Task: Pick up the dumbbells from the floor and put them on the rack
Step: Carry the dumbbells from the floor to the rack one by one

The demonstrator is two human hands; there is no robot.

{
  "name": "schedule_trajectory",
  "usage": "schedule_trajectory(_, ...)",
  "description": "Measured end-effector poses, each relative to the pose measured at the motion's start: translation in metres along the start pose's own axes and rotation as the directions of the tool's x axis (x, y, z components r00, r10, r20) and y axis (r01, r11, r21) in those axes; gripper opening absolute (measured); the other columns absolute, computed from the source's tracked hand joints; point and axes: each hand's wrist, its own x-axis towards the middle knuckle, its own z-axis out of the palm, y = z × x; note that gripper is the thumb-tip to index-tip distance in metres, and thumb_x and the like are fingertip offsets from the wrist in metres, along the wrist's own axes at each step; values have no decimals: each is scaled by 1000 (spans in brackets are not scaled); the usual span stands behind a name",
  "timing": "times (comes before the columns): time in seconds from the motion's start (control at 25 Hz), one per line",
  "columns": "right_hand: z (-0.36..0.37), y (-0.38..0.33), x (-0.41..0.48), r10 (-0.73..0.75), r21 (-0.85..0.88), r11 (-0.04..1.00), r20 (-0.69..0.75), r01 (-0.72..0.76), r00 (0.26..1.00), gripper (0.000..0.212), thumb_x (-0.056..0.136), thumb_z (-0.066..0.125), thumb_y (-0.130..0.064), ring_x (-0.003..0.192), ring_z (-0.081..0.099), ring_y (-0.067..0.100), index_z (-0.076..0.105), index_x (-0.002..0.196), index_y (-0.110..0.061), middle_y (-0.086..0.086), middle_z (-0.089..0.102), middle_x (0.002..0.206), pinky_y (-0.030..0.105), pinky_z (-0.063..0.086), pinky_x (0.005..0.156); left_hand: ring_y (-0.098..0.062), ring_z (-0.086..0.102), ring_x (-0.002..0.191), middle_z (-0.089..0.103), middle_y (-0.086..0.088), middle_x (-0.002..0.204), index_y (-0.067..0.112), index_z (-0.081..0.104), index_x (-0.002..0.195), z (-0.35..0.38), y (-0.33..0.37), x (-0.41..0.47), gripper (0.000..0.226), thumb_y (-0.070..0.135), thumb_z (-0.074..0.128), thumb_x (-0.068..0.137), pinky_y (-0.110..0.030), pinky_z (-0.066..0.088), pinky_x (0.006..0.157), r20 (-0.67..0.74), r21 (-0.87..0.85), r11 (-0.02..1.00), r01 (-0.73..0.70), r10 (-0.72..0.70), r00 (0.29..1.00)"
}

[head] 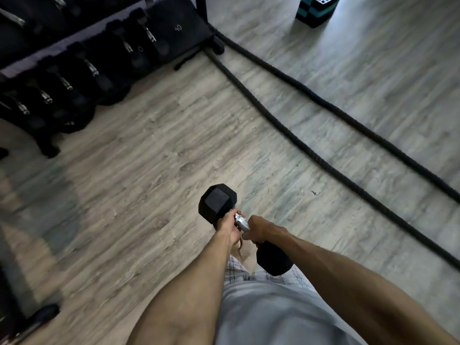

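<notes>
**A:** Where is the dumbbell [216, 202] at this point?

**B:** Off the floor [149, 150] and in the air in front of the person's waist. Both hands are on its metal handle [242, 222]. The left hand [227, 226] has its fingers wrapped round the end next to the far head, and the right hand [258, 229] has its fingers clenched round the end next to the near head.

**A:** Why two hands on one handle?

**B:** I'd say it's the weight. The heads are big rubber blocks, so two grips side by side share the load and stop it swinging. A short stretch of bare handle shows between the two sets of fingers.

**A:** It isn't level, is it?

**B:** No. One head points ahead of the fingers and the other sits back under the right wrist, close to the body. That probably keeps the load near the hips while walking.

**A:** And the rack [201, 13]?

**B:** It's well beyond the fingers, ahead and to the left, and its lower shelf is lined with dark dumbbells [62, 80]. I can't make out a free slot because that corner is too dim.

**A:** Is anything in the way?

**B:** A thick rope [298, 130] lies on the floor off to the right of the fingers, clear of a straight line to the rack. The placing hasn't been done yet.
</notes>
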Motion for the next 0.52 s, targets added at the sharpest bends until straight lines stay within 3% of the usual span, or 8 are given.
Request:
schedule_trajectory(0.16,-77,-54,40,0,-29,1000,-31,0,1000,30,78,65,-29,74,62,24,52,100,-13,8,62,88,28,48,65,-16,50,62,54,-5,65,10,54,72,42,92,16,25,8,57,96,-28,41,63,12,-56,998,0,1,1000)
schedule_trajectory(0.36,-150,-106,88,-3,7,1000,-12,3,1000,27,78,65,-27,62,60,17,53,98,-13,4,61,79,22,44,53,-15,52,61,57,-1,55,11,54,72,84,182,39,24,8,59,95,-27,41,61,3,-10,1000,-19,19,1000)
schedule_trajectory(0.52,-212,-144,137,-17,37,999,7,16,1000,25,79,64,-21,71,66,25,45,93,-12,11,64,81,29,50,58,-15,52,61,53,-4,66,11,52,70,123,254,68,26,8,57,96,-28,42,61,-13,3,1000,-21,21,1000)
